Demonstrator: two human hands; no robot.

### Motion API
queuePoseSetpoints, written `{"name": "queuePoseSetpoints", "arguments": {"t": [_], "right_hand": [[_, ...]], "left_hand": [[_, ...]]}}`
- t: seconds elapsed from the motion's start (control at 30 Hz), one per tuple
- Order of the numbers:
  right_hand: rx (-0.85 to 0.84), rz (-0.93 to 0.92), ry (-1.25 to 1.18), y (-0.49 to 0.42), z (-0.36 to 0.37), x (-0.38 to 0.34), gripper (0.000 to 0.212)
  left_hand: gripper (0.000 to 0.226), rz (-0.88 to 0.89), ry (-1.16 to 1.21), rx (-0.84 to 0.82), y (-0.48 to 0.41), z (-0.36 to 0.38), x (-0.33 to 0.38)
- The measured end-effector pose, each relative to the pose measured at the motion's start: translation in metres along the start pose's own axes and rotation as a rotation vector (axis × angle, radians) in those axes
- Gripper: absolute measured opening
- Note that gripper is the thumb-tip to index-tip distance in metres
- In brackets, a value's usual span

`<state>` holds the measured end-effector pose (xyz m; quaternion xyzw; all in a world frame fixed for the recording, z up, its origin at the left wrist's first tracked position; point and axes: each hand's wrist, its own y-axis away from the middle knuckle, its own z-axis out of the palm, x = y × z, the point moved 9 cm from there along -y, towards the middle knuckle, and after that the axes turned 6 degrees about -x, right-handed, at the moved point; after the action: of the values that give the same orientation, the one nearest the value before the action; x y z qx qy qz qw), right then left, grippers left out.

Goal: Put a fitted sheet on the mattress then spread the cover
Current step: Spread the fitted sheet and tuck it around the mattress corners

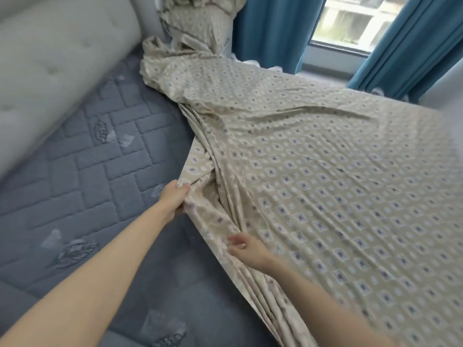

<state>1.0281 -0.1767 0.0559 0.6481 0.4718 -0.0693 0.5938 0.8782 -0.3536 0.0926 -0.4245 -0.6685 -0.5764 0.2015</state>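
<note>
The blue mattress [82,176] holds a tan sheet [325,184] with little squares and dots on it. The sheet lies flat over the side of the mattress from the middle out to 3 o'clock and down to 5 o'clock. The side from 7 to 9 o'clock is bare. The sheet's near edge is bunched into long folds that run from 11 o'clock down to 6 o'clock.

The left hand [174,197] is just left of the middle. Its fingers are curled round the bunched edge and it grips the folds. The right hand [246,249] is near it, toward 5 o'clock, right on the same folded edge. It is blurry, so nobody can tell if it holds the sheet or only touches it.

A gray padded headboard [50,58] stands at 10 o'clock. A pillow [198,26] in the same tan cloth sits at 12 o'clock. Blue curtains [273,31] hang beside a window [350,18] at 1 o'clock.
</note>
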Motion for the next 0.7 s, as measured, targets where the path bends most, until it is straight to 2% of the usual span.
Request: {"name": "queuePoseSetpoints", "arguments": {"t": [0.1, 0.2, 0.27, 0.33, 0.37, 0.47, 0.6, 0.7], "right_hand": [[-0.035, -0.033, 0.007, 0.010, 0.025, -0.023, 0.053], [0.056, -0.074, 0.075, 0.016, 0.037, -0.052, 0.058], [0.114, -0.129, 0.105, 0.018, 0.044, -0.074, 0.044], [0.162, -0.192, 0.146, 0.019, 0.046, -0.092, 0.017], [0.164, -0.212, 0.150, 0.020, 0.049, -0.100, 0.014], [0.081, -0.195, 0.084, 0.029, 0.055, -0.114, 0.013], [-0.024, -0.162, 0.002, 0.042, 0.050, -0.131, 0.009], [-0.142, -0.177, 0.049, 0.056, 0.055, -0.148, 0.026]], "left_hand": [[0.012, -0.043, 0.078, -0.083, 0.028, -0.015, -0.002], [0.009, -0.061, 0.114, -0.125, 0.052, -0.036, -0.003], [0.008, -0.050, 0.123, -0.145, 0.066, -0.048, -0.002], [0.009, -0.036, 0.147, -0.129, 0.073, -0.055, 0.002], [0.011, -0.032, 0.167, -0.106, 0.077, -0.062, 0.004], [0.013, -0.064, 0.270, -0.014, 0.086, -0.090, 0.003], [0.017, -0.171, 0.494, -0.011, 0.101, -0.114, -0.013], [0.020, -0.209, 0.607, 0.014, 0.118, -0.124, -0.026]]}}
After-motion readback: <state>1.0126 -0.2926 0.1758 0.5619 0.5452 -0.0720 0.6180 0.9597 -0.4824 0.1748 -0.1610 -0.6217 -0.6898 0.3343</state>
